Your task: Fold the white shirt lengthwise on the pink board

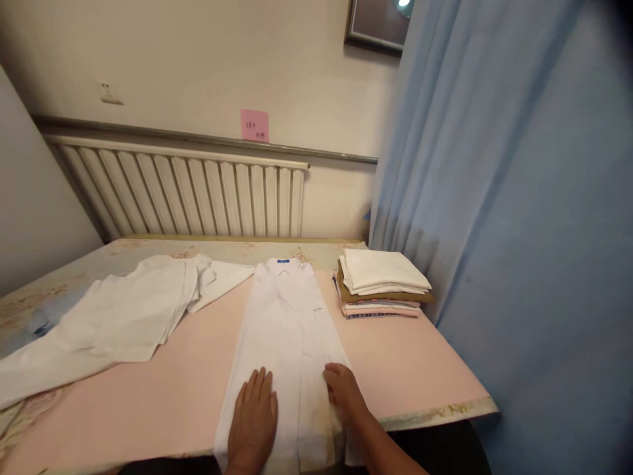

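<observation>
A white shirt, folded into a long narrow strip with its collar at the far end, lies lengthwise on the pink table. My left hand rests flat on its near end, fingers stretched out and together. My right hand is at the shirt's right edge, with its fingers curled onto the cloth; what the fingertips do is hidden.
A second white garment lies spread at the left. A stack of folded clothes stands at the back right. A blue curtain hangs close on the right. A radiator lines the back wall.
</observation>
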The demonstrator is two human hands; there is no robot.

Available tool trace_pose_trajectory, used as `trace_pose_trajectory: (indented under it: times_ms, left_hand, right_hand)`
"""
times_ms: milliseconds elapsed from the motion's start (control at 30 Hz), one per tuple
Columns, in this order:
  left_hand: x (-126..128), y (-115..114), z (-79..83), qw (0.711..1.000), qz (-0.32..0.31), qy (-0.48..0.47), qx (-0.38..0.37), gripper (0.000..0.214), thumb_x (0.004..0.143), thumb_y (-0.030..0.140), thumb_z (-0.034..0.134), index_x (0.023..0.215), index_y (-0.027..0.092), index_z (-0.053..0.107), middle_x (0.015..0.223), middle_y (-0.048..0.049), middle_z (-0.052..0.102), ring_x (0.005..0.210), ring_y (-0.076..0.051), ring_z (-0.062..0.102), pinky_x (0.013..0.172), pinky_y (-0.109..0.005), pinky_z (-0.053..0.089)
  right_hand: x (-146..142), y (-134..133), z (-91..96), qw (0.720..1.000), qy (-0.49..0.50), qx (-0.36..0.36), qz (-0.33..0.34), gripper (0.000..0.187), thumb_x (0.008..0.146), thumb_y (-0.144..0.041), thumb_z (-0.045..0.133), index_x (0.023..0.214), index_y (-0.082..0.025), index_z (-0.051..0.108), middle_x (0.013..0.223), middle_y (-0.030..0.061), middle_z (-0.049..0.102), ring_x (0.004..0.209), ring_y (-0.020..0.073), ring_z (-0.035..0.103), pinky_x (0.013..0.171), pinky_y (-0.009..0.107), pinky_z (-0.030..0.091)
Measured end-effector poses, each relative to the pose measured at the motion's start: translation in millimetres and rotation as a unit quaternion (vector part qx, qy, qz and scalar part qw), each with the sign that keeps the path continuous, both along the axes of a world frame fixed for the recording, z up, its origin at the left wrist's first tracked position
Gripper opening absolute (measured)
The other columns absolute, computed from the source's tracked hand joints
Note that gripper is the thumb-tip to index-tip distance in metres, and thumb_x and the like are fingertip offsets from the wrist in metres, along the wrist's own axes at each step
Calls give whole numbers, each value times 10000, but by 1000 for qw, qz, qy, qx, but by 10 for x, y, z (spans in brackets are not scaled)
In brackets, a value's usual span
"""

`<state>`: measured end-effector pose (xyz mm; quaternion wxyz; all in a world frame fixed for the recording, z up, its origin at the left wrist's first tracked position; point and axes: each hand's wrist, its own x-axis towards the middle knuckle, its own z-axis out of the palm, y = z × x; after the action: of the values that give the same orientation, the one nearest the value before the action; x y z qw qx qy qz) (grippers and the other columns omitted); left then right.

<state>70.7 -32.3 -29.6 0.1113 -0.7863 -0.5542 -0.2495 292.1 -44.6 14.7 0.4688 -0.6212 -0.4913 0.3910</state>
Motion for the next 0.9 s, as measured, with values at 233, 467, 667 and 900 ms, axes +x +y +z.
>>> trace_pose_trajectory:
  times_ms: [233, 467, 667, 900]
  left_hand:
    - [2, 4, -18, 1000, 8, 12, -2, 437, 888, 279, 402, 1255, 128, 584, 1342, -123, 567, 1292, -264, 470, 1093, -460, 338]
    - [2, -1, 11, 1000, 3, -1, -6, 432, 893, 280, 396, 1244, 120, 590, 1326, -127, 579, 1284, -267, 478, 1086, -455, 345]
    - [3, 4, 16, 1000, 0, 6, 0, 432, 898, 275, 391, 1234, 101, 599, 1319, -130, 584, 1275, -274, 488, 1076, -457, 353]
    - [-11, 15, -67, 999, 6, 24, 44, 414, 900, 275, 409, 1231, 116, 600, 1310, -115, 596, 1269, -258, 492, 1073, -439, 358]
  right_hand:
    - [-267, -317, -7, 984, 127, -122, 36, 99, 621, -244, 570, 679, -176, 612, 589, 8, 597, 517, 146, 531, 458, 235, 368]
    - [-104, -310, 171, 959, 239, -128, 83, 221, 595, -269, 618, 785, -159, 637, 633, 17, 651, 567, 180, 602, 524, 271, 436]
    - [385, -64, 601, 942, 332, -10, 41, 426, 632, -409, 722, 954, -143, 637, 830, 96, 716, 759, 250, 676, 663, 351, 529]
    - [655, 193, 792, 876, 477, 70, -17, 385, 621, -206, 792, 975, -175, 644, 865, 55, 734, 796, 239, 703, 711, 335, 573]
